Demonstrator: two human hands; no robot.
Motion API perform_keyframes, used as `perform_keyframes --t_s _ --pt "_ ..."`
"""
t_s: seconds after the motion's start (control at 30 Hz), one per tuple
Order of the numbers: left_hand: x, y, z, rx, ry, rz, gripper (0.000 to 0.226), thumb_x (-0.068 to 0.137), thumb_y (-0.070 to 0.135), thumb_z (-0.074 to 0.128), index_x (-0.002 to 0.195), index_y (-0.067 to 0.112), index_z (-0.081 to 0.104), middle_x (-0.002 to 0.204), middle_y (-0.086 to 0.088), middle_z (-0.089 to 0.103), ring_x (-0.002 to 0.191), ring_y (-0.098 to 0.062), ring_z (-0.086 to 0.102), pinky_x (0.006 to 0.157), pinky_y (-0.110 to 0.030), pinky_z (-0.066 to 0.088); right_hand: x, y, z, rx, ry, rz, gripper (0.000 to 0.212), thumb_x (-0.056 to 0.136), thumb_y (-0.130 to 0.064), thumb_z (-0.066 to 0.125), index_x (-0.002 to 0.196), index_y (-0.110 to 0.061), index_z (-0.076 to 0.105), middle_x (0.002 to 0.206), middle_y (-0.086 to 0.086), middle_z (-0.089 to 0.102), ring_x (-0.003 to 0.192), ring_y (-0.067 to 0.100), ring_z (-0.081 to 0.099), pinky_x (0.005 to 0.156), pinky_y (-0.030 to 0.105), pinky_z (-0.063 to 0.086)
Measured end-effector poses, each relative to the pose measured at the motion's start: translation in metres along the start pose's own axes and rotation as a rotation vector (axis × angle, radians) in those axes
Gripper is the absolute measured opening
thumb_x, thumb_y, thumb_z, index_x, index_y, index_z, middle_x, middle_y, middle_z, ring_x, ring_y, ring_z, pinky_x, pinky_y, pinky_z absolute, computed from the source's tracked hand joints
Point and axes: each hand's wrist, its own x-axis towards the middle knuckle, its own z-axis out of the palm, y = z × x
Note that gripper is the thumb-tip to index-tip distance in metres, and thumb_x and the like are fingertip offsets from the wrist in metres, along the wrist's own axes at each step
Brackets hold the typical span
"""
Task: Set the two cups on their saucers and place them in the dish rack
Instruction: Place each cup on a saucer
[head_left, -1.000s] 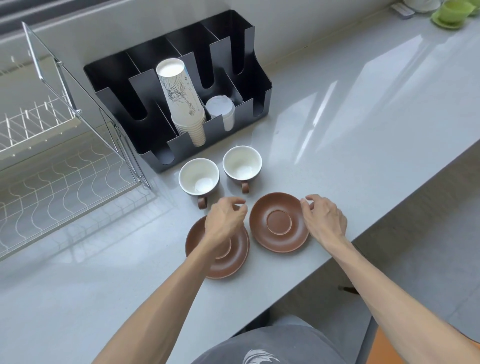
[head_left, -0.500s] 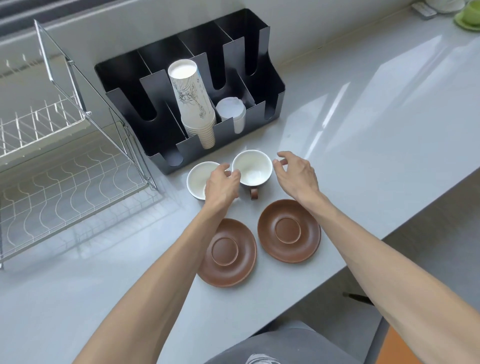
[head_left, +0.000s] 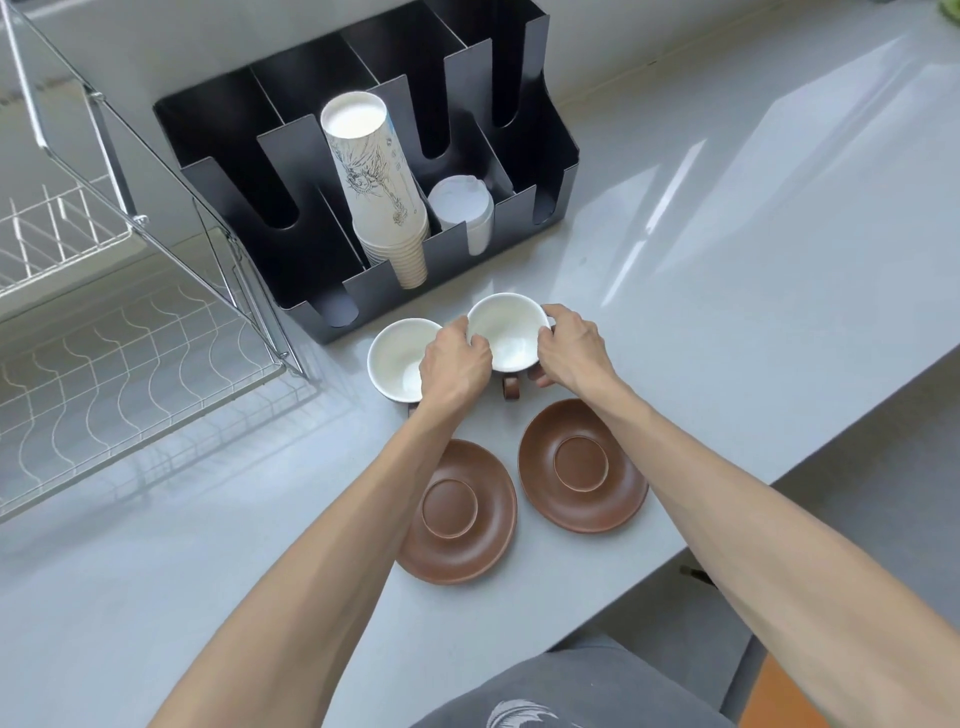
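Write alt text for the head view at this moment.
Both hands, left hand and right hand, grip the right cup above two empty brown saucers on a grey counter. A second cup sits left of it; a wire rack stands far left.

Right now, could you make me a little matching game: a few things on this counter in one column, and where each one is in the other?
Things:
1. right cup
2. left cup
3. paper cup stack
4. saucers

Places:
a. in the black organizer
b. bare, nearest the person
c. held between both hands
d. on the counter, beside the left hand

Pairs: 1-c, 2-d, 3-a, 4-b
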Motion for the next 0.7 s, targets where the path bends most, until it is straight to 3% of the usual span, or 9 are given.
perform_keyframes --t_s 0.1,0.27,0.5,0.6,0.7 --pt "0.001 -0.001 0.0 0.014 0.0 -0.006 0.045 0.073 0.026 0.03 0.098 0.012 0.064 0.092 -0.02 0.069 0.09 -0.042 0.069 0.084 -0.051 0.059 0.001 0.0 0.0 0.001 0.001 0.005 0.047 0.094 -0.009 0.035 0.137 -0.015 0.053 0.118 0.016 0.067 0.066 0.034 0.073 0.051 0.019 0.049" --pt "-0.006 0.001 -0.004 0.041 -0.009 0.004 0.04 0.07 0.023 0.03 0.092 0.008 0.06 0.08 -0.019 0.063 0.086 -0.042 0.072 0.082 -0.051 0.056 -0.004 0.001 -0.001 0.052 0.002 0.045 0.049 0.091 -0.003 0.035 0.134 -0.013 0.056 0.112 0.018 0.069 0.069 0.037 0.074 0.056 0.026 0.056" --pt "-0.012 -0.004 -0.002 0.006 0.005 0.034 0.042 0.07 0.018 0.034 0.096 0.015 0.067 0.087 -0.019 0.07 0.084 -0.038 0.071 0.079 -0.053 0.062 -0.014 0.006 -0.005 0.1 0.019 0.048 0.05 0.089 -0.002 0.035 0.132 -0.013 0.058 0.107 0.017 0.071 0.066 0.033 0.074 0.054 0.025 0.058" --pt "-0.022 -0.001 -0.005 -0.056 0.012 0.045 0.037 0.084 0.009 0.041 0.103 0.022 0.069 0.098 -0.01 0.073 0.073 -0.03 0.075 0.081 -0.047 0.063 -0.023 0.006 -0.011 0.115 0.038 0.024 0.051 0.089 -0.003 0.035 0.133 -0.013 0.058 0.106 0.017 0.071 0.065 0.032 0.074 0.055 0.026 0.06" --pt "-0.026 -0.003 -0.005 -0.114 0.029 0.034 0.043 0.092 0.009 0.045 0.128 0.021 0.067 0.122 0.002 0.069 0.07 -0.026 0.077 0.086 -0.045 0.061 -0.031 0.009 -0.016 0.123 0.048 0.013 0.051 0.088 -0.003 0.035 0.133 -0.012 0.059 0.106 0.017 0.072 0.063 0.032 0.075 0.065 0.036 0.064"
